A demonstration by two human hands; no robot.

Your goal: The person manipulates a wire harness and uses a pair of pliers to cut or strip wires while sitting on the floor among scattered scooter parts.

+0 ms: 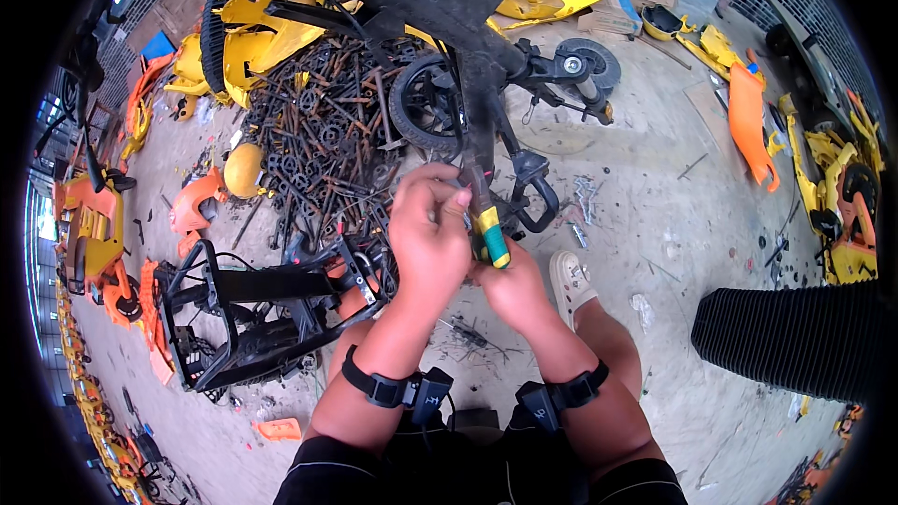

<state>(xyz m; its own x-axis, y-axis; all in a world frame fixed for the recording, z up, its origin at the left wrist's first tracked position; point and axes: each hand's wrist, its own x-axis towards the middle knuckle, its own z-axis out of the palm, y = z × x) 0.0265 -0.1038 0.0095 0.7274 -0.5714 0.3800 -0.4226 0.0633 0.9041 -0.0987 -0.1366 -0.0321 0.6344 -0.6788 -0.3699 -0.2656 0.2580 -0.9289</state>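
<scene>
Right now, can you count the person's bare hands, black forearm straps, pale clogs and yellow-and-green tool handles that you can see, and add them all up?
Bare hands, left hand and right hand: 2
Black forearm straps, left strap and right strap: 2
Pale clog: 1
Yellow-and-green tool handle: 1
Total: 6

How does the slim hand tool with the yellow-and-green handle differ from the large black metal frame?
Colour: the slim hand tool with the yellow-and-green handle is bright at its grip; the large black metal frame is dark. Size: the tool looks far smaller than the frame. Shape: the tool is roughly straight, while the frame branches.
</scene>
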